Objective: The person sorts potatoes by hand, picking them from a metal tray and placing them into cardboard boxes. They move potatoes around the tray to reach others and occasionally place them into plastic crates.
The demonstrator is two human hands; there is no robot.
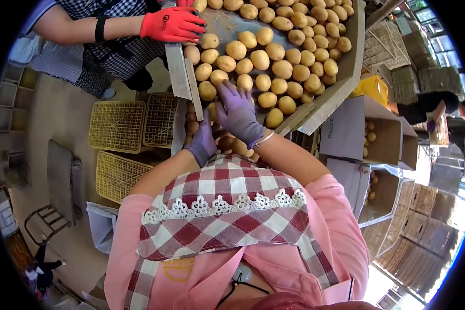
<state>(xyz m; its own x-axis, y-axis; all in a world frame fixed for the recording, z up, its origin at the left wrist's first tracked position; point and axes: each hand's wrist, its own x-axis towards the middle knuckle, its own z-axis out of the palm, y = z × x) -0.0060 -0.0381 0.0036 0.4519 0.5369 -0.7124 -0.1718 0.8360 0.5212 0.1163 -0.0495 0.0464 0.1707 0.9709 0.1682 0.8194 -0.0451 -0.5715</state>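
Yellow-brown round potatoes point(281, 69), as they look to me, lie spread over a sloping sorting table point(226, 27). My right hand point(238, 114), in a purple-grey glove, rests on several of them at the near edge, palm down with its fingers spread. My left hand point(203, 141), gloved alike, is at the table's near left corner, beside the end of a wooden slat point(194, 90). Its thumb points up, while the other fingers are largely hidden. More potatoes point(225, 143) show below and between my hands, close to my checked apron point(227, 188).
Across the table's left side, a co-worker's red-gloved hand point(173, 26) reaches over the edge. Yellow plastic crates point(117, 126) stand on the left. At right are open cardboard boxes point(346, 129) with potatoes inside, and stacked crates point(423, 227). A dark cart point(62, 181) stands on the floor.
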